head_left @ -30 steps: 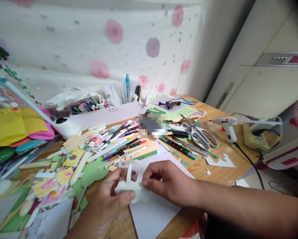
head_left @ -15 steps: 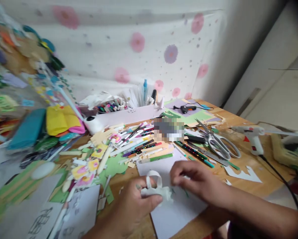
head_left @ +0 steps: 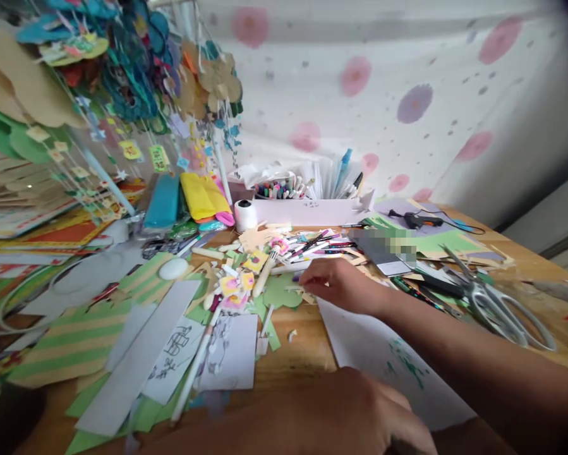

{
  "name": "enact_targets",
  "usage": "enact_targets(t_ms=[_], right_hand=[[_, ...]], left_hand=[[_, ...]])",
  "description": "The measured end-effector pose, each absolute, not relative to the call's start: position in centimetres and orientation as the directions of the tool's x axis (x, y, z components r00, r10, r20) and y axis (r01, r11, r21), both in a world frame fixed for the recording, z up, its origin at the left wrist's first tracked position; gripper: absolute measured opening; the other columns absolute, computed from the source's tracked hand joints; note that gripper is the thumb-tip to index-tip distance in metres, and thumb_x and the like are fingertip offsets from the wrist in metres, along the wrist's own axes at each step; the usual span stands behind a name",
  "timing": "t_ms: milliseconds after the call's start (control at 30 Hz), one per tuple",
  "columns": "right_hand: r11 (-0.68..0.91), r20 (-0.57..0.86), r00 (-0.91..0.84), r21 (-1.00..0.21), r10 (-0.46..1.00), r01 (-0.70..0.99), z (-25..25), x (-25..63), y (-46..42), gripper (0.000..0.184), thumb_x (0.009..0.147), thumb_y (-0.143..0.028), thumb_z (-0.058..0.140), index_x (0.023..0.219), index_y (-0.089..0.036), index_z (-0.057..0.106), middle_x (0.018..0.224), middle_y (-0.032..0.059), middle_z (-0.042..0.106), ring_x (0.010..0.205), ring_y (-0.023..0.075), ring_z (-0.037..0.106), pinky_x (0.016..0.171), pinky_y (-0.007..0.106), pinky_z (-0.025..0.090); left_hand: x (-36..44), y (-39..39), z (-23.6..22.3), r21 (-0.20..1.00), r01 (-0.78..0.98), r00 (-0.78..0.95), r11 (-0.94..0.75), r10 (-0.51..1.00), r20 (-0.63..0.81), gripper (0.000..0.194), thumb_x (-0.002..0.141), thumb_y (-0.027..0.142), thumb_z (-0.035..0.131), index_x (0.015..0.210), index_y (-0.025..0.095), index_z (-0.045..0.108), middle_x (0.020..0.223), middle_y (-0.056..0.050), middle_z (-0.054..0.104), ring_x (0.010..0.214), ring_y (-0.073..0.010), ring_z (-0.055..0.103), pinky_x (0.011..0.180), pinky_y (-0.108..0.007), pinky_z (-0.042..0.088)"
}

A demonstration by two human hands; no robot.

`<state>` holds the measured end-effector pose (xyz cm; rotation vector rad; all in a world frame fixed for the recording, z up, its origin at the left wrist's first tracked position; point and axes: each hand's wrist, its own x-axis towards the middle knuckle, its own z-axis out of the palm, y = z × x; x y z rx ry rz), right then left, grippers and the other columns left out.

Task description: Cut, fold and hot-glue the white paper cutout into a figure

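Note:
My right hand [head_left: 338, 284] reaches over the middle of the table, palm down, with its fingers bent and close together. Its fingertips are at the edge of green paper scraps [head_left: 284, 291] and a heap of coloured pens [head_left: 321, 243]; whether anything is pinched there I cannot make out. My left hand [head_left: 378, 411] is low at the bottom edge, seen from its back with the fingers curled under. What it holds is hidden behind the hand. Between the two arms lies a white sheet [head_left: 359, 335] with green marks [head_left: 409, 363].
Scissors [head_left: 496, 303], a phone [head_left: 383, 253] and a black glue gun [head_left: 421, 220] lie on the right. A pen box [head_left: 307, 212] and a thread spool [head_left: 246, 216] stand at the back. Paper strips [head_left: 141, 354] cover the left; paper decorations [head_left: 136, 69] hang above.
The view has turned left. My right hand has moved from above the white sheet to the scraps. My left hand has dropped lower, and the white looped piece it held is out of sight.

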<state>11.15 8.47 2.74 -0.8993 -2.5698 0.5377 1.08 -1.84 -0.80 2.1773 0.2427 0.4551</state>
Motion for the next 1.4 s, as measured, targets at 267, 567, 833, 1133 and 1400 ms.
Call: enact_targets(t_ms=[267,567,833,1133,1400], right_hand=[[0.702,0.08,-0.711,-0.268,0.699,0.66,4.2,12.3,13.1,0.017,0.078,-0.007,0.058,0.084,-0.014,0.073,0.083,0.0085,0.071,0.071,0.0183,0.062,0.065,0.027,0.043],[0.673,-0.008,-0.687,-0.195,0.726,0.713,3.4,16.5,12.7,0.013,0.075,-0.009,0.062,0.078,-0.015,0.073,0.081,0.0065,0.07,0.074,0.0168,0.061,0.068,0.024,0.043],[0.696,0.081,-0.696,-0.192,0.714,0.692,3.1,14.1,14.9,0.02,0.082,-0.01,0.054,0.086,-0.016,0.072,0.087,0.0069,0.071,0.08,0.0181,0.062,0.073,0.025,0.042],[0.711,0.086,-0.715,-0.233,0.694,0.663,1.3,7.2,16.6,0.016,0.078,-0.02,0.059,0.086,-0.012,0.071,0.093,0.0155,0.065,0.092,0.0279,0.059,0.078,0.034,0.042],[0.575,0.033,-0.668,-0.542,0.743,0.613,4.6,11.9,13.8,0.011,0.082,-0.019,0.053,0.08,-0.013,0.062,0.07,0.0018,0.061,0.064,0.0129,0.054,0.057,0.022,0.041]], left_hand=[[1.0,-2.2,-1.1,0.801,0.372,0.725,-0.468,0.686,0.064,0.017,0.073,0.021,0.063,0.089,0.022,0.068,0.08,-0.001,0.07,0.07,-0.0171,0.063,0.059,-0.023,0.042],[2.2,-1.9,-1.0,0.85,0.482,0.509,-0.211,0.857,-0.075,0.05,0.066,0.015,0.054,0.115,0.025,0.055,0.095,-0.006,0.071,0.086,-0.027,0.065,0.073,-0.037,0.048],[1.7,-1.2,-1.4,0.74,0.549,0.478,-0.39,0.872,0.106,0.057,0.063,0.011,0.054,0.121,0.017,0.053,0.141,-0.015,0.044,0.129,-0.0341,0.037,0.106,-0.053,0.03],[1.1,-0.8,-1.7,0.745,0.463,0.523,-0.48,0.827,0.208,0.028,0.065,0.014,0.062,0.093,0.019,0.065,0.115,-0.012,0.059,0.105,-0.0314,0.053,0.09,-0.046,0.044],[-1.6,2.0,-0.9,0.756,0.499,-0.162,-0.424,0.811,0.562,0.025,0.082,0.014,0.052,0.105,0.021,0.048,0.109,-0.011,0.053,0.11,-0.027,0.049,0.097,-0.044,0.036]])
